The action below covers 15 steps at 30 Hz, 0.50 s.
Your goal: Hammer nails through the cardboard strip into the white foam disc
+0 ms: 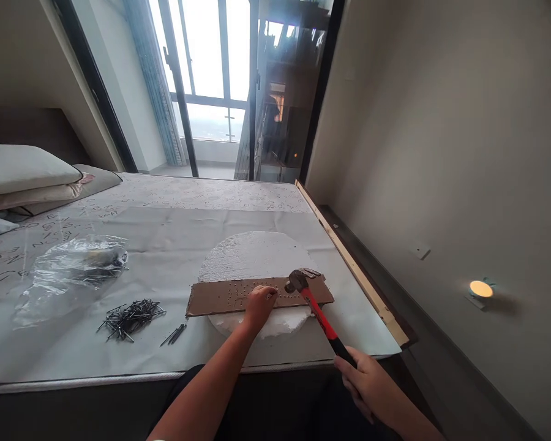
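Hammer (pixel 324 318) in right hand (pixel 367 383) (left hand (pixel 259 306) on cardboard (pixel 220 297))

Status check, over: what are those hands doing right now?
Right hand gripping red-handled claw hammer, head over cardboard strip. Left hand on strip, atop white foam disc. Loose nails off to the left.
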Motion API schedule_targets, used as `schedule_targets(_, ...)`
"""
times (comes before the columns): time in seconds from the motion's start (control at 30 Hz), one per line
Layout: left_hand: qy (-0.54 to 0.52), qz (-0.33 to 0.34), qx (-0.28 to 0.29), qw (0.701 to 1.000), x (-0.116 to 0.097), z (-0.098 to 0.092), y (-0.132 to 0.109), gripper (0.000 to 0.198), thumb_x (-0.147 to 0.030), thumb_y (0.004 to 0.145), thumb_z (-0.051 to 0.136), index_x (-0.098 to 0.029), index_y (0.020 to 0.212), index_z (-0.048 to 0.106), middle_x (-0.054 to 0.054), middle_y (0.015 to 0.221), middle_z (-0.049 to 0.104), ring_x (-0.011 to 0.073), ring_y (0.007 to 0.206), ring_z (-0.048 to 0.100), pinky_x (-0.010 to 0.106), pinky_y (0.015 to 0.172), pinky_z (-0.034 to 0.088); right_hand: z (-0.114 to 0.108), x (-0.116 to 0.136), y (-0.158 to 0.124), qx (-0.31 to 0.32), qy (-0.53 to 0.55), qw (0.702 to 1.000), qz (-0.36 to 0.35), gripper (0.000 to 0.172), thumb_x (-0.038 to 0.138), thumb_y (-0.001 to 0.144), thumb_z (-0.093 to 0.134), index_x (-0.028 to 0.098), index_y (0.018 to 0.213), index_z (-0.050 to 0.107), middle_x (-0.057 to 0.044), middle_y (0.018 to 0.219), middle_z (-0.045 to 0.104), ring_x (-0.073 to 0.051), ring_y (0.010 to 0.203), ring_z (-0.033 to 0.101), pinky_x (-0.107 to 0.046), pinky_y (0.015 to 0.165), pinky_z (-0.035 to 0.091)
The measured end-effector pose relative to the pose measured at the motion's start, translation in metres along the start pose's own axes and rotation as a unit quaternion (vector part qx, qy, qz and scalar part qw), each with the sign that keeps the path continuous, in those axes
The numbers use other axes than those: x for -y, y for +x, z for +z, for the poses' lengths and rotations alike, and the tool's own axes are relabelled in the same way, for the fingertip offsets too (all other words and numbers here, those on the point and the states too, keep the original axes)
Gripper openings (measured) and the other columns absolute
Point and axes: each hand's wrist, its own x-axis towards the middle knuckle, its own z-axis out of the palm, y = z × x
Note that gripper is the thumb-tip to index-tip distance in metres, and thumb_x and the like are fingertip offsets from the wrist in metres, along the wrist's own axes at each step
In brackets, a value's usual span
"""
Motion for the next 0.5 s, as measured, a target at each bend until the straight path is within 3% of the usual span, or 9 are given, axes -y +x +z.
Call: schedule_targets(0.5, -0.003, 0.01, -0.004, 1.0, 0.009, 0.005, 0.0, 0.01, -0.018, 0.076, 0.059, -0.019, 0.074, 0.069, 0.004, 0.075, 0.066, 0.0155, 0.074, 0.058, 0.027, 0.068, 0.043, 0.004, 0.012, 0.01, 0.003, -0.073, 0.997, -0.01, 0.034, 0.054, 0.083, 0.039, 0.021, 0.074, 0.038, 0.013, 0.044, 0.033, -0.003, 0.024, 0.025, -0.017, 0.024, 0.02)
